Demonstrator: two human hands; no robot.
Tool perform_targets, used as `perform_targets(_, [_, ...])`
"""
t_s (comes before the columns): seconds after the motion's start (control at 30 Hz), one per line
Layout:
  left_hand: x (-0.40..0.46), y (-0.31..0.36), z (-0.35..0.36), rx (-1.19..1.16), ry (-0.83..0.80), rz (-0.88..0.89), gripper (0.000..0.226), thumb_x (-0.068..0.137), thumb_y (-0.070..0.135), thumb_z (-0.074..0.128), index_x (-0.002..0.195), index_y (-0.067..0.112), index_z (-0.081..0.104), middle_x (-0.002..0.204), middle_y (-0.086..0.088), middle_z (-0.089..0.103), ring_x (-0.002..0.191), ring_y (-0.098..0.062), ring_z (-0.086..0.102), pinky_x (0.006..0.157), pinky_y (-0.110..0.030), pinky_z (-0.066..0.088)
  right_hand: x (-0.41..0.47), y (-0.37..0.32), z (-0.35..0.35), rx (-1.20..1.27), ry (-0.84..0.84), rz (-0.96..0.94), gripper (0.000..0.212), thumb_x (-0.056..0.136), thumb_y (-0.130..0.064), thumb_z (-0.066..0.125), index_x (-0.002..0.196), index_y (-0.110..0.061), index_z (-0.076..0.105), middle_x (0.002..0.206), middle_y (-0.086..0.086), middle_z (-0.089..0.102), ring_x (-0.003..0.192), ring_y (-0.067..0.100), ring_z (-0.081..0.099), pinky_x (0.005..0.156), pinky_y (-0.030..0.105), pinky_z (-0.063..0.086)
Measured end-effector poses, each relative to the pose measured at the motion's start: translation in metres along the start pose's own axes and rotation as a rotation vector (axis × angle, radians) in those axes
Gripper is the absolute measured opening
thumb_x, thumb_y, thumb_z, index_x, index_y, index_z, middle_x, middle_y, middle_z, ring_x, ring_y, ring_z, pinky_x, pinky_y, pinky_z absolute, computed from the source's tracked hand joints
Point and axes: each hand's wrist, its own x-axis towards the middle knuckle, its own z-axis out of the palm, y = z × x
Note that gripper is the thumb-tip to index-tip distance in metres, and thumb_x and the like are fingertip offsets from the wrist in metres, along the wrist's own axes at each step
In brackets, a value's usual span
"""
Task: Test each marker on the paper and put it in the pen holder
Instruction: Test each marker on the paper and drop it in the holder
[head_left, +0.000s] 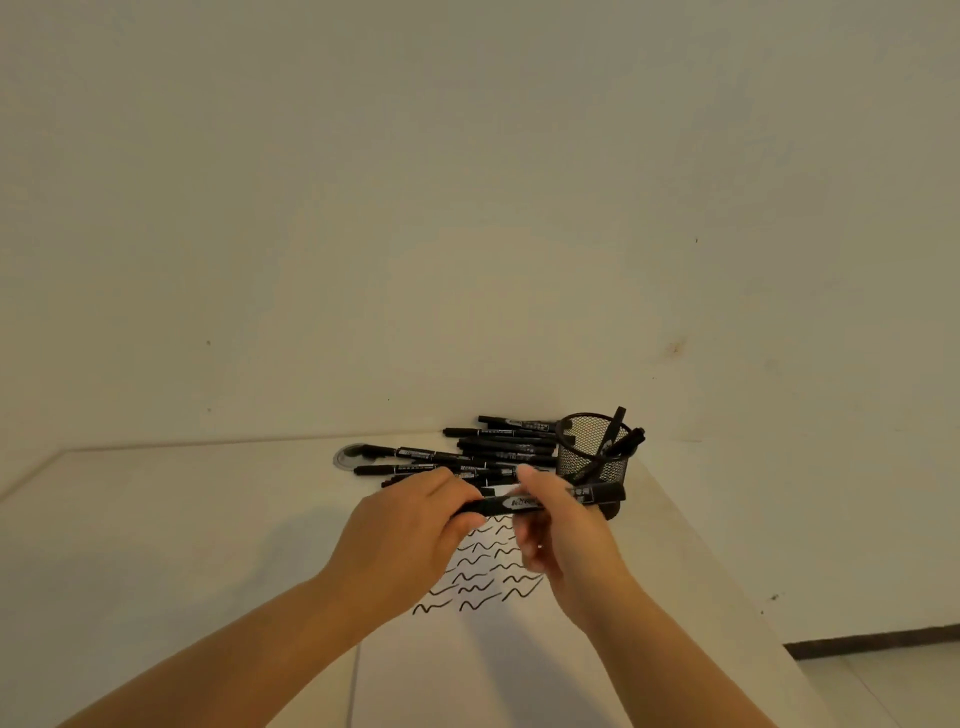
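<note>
Both hands hold one black marker level above the paper. My left hand grips its left end and my right hand grips its middle; the capped right end sticks out toward the holder. Several black squiggles mark the white paper under my hands. A heap of black markers lies on the table behind my hands. The black mesh pen holder stands at the back right with a few markers leaning in it.
The pale table meets a plain wall at the back. A round cable grommet sits left of the heap. The table's right edge runs diagonally, with floor and a dark skirting strip beyond.
</note>
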Motion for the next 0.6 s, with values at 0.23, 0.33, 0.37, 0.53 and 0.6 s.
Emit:
perform_targets(0.23, [-0.016, 0.007, 0.007, 0.082, -0.207, -0.153, 0.023, 0.096, 0.043, 0.026, 0.084, 0.033, 0.043, 0.072, 0.013, 0.044, 0.068, -0.010, 0.041, 0.053, -0.025, 0.026, -0.005, 0.005, 0.002, -0.029, -0.098, 0.171, 0.024, 0.088, -0.016, 0.049, 0.069, -0.003, 0.055, 0.038, 0.005, 0.044, 0.031, 0.012, 0.033, 0.033, 0.020, 0.027])
perform_targets(0.33, [-0.020, 0.007, 0.004, -0.147, -0.335, -0.238, 0.033, 0.096, 0.039, 0.032, 0.064, 0.033, 0.040, 0.059, 0.009, 0.043, 0.057, -0.008, 0.040, 0.053, -0.026, 0.029, -0.005, 0.009, 0.003, -0.073, -0.127, 0.208, 0.025, 0.088, -0.015, 0.048, 0.067, -0.002, 0.055, 0.037, 0.005, 0.042, 0.029, 0.012, 0.030, 0.032, 0.020, 0.025])
perform_targets(0.37, [-0.022, 0.007, 0.003, -0.283, -0.371, -0.284, 0.036, 0.096, 0.036, 0.035, 0.060, 0.033, 0.042, 0.056, 0.008, 0.042, 0.054, -0.007, 0.038, 0.054, -0.026, 0.030, -0.004, 0.011, 0.003, -0.076, -0.137, 0.220, 0.026, 0.088, -0.015, 0.048, 0.066, -0.002, 0.054, 0.037, 0.005, 0.041, 0.029, 0.012, 0.029, 0.032, 0.019, 0.024])
perform_targets(0.53, [-0.024, 0.006, 0.001, -0.782, -0.494, -0.517, 0.044, 0.096, 0.027, 0.039, 0.053, 0.026, 0.048, 0.048, 0.011, 0.033, 0.047, -0.007, 0.029, 0.056, -0.024, 0.028, -0.002, 0.015, 0.003, -0.070, -0.212, 0.198, 0.036, 0.087, -0.014, 0.045, 0.053, -0.006, 0.053, 0.036, 0.005, 0.037, 0.032, 0.013, 0.024, 0.034, 0.020, 0.022])
perform_targets(0.6, [-0.025, 0.007, -0.001, -0.921, -0.550, -0.588, 0.041, 0.096, 0.029, 0.040, 0.057, 0.024, 0.047, 0.050, 0.010, 0.029, 0.045, -0.007, 0.025, 0.054, -0.021, 0.026, 0.000, 0.018, 0.003, -0.063, -0.247, 0.173, 0.046, 0.087, -0.013, 0.043, 0.043, -0.011, 0.054, 0.036, 0.005, 0.035, 0.034, 0.014, 0.022, 0.036, 0.021, 0.021])
